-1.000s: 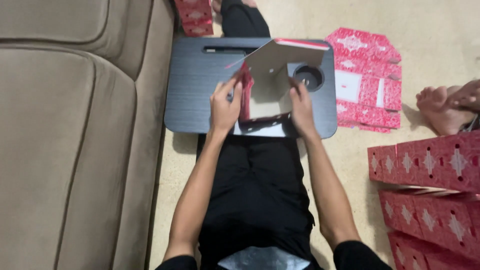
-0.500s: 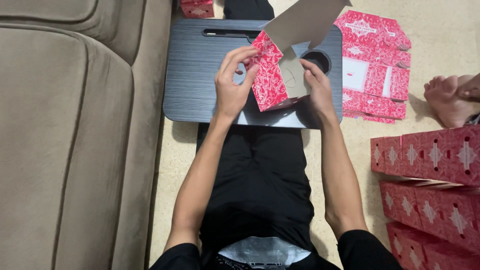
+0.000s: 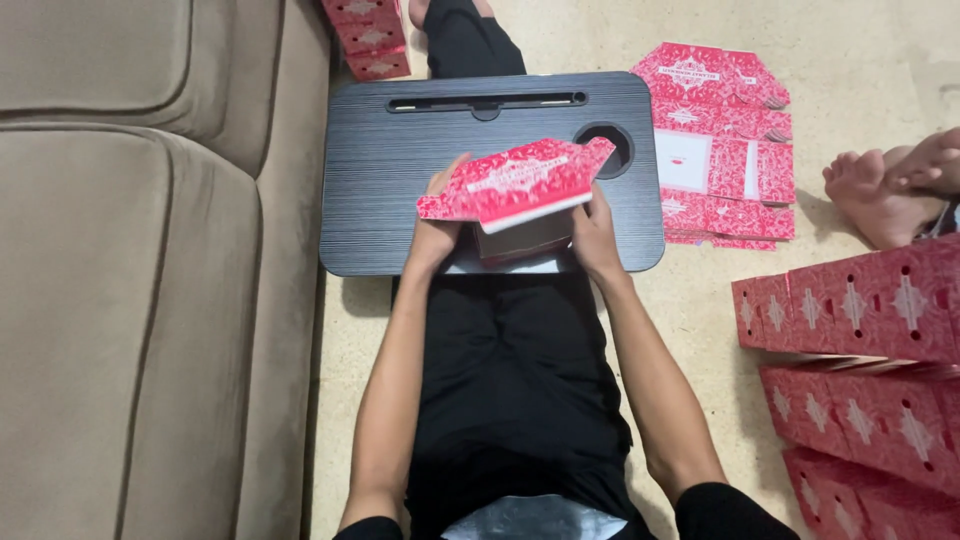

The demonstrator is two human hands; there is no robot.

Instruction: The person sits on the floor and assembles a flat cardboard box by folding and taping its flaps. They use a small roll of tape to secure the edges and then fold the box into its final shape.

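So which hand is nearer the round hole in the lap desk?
Right. The right hand holds the red box just below and left of the round hole; the left hand grips the box's far side, farther away.

Floor (image 3: 860, 60): pale beige, speckled, evenly lit, no hard shadows. Sofa (image 3: 130, 300): tan fabric, cushioned, filling the left side, its front edge running alongside the desk's left edge. Desk (image 3: 400, 170): low lap type, dark wood-grain top, rounded corners, slot along the far edge, round cup hole near the far right corner.
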